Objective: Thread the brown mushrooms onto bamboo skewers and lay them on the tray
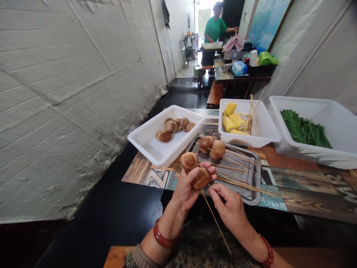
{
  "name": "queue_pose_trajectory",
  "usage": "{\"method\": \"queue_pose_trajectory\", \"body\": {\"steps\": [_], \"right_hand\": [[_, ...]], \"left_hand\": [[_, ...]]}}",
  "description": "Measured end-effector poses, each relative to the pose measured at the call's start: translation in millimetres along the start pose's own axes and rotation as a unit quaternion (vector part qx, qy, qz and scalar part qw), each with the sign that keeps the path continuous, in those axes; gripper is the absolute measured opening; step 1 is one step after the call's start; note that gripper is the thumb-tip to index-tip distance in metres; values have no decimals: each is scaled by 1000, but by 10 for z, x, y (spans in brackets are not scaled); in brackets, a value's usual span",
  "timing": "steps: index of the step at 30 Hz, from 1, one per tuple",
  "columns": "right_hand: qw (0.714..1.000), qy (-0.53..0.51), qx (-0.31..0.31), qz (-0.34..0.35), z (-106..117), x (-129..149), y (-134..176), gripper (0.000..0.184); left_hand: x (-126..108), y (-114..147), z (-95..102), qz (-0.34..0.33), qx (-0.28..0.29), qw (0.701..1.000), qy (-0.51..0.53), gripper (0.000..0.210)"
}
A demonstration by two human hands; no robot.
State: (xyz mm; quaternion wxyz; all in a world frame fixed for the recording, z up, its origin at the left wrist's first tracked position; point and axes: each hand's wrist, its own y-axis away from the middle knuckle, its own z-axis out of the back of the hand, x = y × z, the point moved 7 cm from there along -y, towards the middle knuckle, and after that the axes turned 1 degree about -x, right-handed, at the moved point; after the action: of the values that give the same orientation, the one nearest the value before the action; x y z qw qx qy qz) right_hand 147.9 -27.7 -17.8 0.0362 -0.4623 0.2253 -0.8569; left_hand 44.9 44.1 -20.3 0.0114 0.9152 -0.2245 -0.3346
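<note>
My left hand (pixel 186 190) is closed around a brown mushroom cap (pixel 200 178), thumb on one side and fingers behind. Just beyond it is another mushroom (pixel 189 161), apparently on the same skewer. A long bamboo skewer (pixel 216 222) runs from the held mushroom down toward my lap. My right hand (pixel 230 204) pinches a thin stick, seemingly a second skewer, at the mushroom's lower right edge; most of it is hidden by the fingers. Behind my hands, a metal tray (pixel 255 178) bears skewered mushrooms (pixel 217 150) and several bamboo skewers.
A white tub (pixel 164 158) of loose mushrooms stands left. Behind the metal tray, another tub (pixel 248 140) holds corn pieces (pixel 237 121) and upright skewers. Green leaves (pixel 304 128) lie in a right-hand tub (pixel 334 111). A person in green (pixel 215 28) stands at a far table.
</note>
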Motion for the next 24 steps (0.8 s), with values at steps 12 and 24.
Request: {"method": "queue_pose_trajectory", "body": {"steps": [12,24], "right_hand": [[999,-12,29,-24,-71,-101,51,23],[901,-335,68,-269,-289,-406,317,31]], "left_hand": [[144,47,89,37,-36,999,-3,56],[166,15,82,50,-61,996,-38,31]]}}
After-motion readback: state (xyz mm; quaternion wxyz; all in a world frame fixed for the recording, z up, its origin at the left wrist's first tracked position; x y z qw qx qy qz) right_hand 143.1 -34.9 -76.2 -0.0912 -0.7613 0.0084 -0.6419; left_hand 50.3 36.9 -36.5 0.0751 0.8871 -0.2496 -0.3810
